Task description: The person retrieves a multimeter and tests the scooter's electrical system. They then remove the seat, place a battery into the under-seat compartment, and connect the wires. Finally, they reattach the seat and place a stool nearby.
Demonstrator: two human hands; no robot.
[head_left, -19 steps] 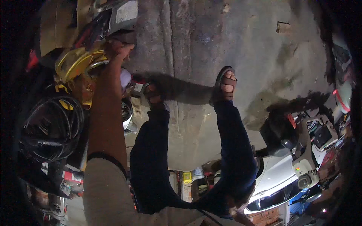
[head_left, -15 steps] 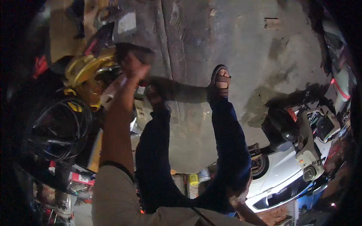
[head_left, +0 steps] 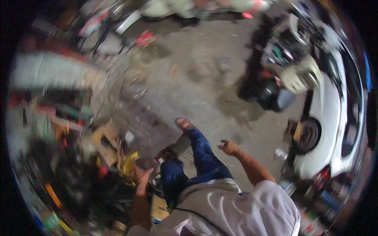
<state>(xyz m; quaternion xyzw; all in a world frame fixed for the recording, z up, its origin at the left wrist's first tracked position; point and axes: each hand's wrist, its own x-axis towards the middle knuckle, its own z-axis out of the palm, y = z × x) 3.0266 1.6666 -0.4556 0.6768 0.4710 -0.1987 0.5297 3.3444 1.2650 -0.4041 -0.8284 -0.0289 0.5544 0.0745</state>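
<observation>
Low on the left, my left hand [head_left: 143,175] is closed on a dark brownish object [head_left: 147,163], its thumb sticking out to the right. Motion smears the object, so its kind does not show. A yellow item [head_left: 128,166] lies just left of that hand, blurred. Out over the floor to the right of my legs, my right hand [head_left: 229,148] hangs with its fingers apart and loosely bent, and I see nothing held in it.
A white car [head_left: 327,118] stands at the right, with a beige-and-black motorbike [head_left: 297,78] beyond its wheel. Cluttered parts and a cardboard piece [head_left: 107,145] crowd the left side. A red item [head_left: 145,38] lies on the far concrete floor [head_left: 197,67].
The view has swung, bringing the far floor and more of the car into sight. My left hand, still with the dark object, appears lower; my right hand has moved out from my thigh.
</observation>
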